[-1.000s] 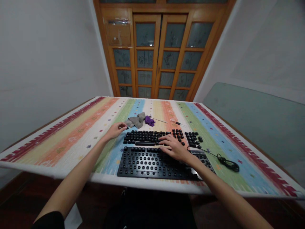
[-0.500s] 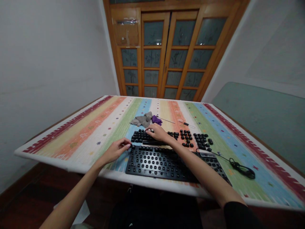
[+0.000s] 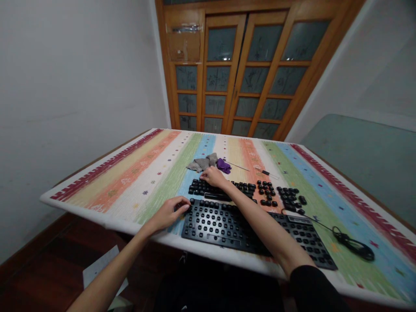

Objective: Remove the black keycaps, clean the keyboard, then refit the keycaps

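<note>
A black keyboard base (image 3: 211,223) lies near the front edge of the table, most of its key positions bare, with a row of keycaps along its top left. At its upper left corner is my left hand (image 3: 172,212), thumb and fingers closed on that corner. Loose black keycaps (image 3: 242,187) are laid out in groups behind the base, together with a long space bar (image 3: 216,196). Over the left group, my right hand (image 3: 214,177) has its fingertips pinched at the back row. Whatever sits between those fingertips is too small to tell. My right forearm hides part of the base.
A grey cloth (image 3: 203,163) and a purple cloth (image 3: 223,165) lie behind the keycaps, beside a thin rod (image 3: 238,166) and a small black-and-clear item (image 3: 265,173). The coiled cable (image 3: 354,245) rests at the right on the striped tablecloth (image 3: 130,190).
The view has swung left, so the table appears farther right. Relative to the keycaps, my right hand has moved left to the end of the back row. My left hand stays at the keyboard's corner.
</note>
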Tool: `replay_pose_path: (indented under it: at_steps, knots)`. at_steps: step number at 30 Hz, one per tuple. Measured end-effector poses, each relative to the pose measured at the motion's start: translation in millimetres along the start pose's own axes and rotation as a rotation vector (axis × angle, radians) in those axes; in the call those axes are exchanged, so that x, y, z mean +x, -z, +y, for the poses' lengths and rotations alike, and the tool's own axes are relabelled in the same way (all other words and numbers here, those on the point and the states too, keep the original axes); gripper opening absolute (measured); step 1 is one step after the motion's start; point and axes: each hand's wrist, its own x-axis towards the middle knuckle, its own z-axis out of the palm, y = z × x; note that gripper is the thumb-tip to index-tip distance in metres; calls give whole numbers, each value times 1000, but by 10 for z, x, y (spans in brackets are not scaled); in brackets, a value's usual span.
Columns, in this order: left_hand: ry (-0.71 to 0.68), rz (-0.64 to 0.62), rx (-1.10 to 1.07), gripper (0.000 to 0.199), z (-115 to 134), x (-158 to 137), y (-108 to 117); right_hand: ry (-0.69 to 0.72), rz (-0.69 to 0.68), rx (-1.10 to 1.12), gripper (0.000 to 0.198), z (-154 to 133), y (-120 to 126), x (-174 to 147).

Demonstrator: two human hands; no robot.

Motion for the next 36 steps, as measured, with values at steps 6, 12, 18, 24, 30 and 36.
replay_pose_path:
  at_steps: [6, 12, 18, 24, 30, 36]
  knots:
    - [25, 12, -45, 26, -20, -3, -26, -24, -47, -23, 24, -9, 12, 22]
    - [-15, 15, -29, 25, -61, 14, -43, -18, -37, 13, 21, -28, -8, 41]
    - [-99, 44, 29, 19, -63, 30, -53, 33, 49, 85, 13, -67, 80, 13]
    - [-194, 72, 103, 14, -85, 29, -74, 240, 179, 216, 8, -155, 260, -298]
    - [-295, 80, 171, 13, -104, 40, -77, 435, 95, 252, 7, -393, 231, -785]
    - [-332, 95, 217, 17, -125, 39, -90, 404, 60, 69, 11, -603, 25, -1007]
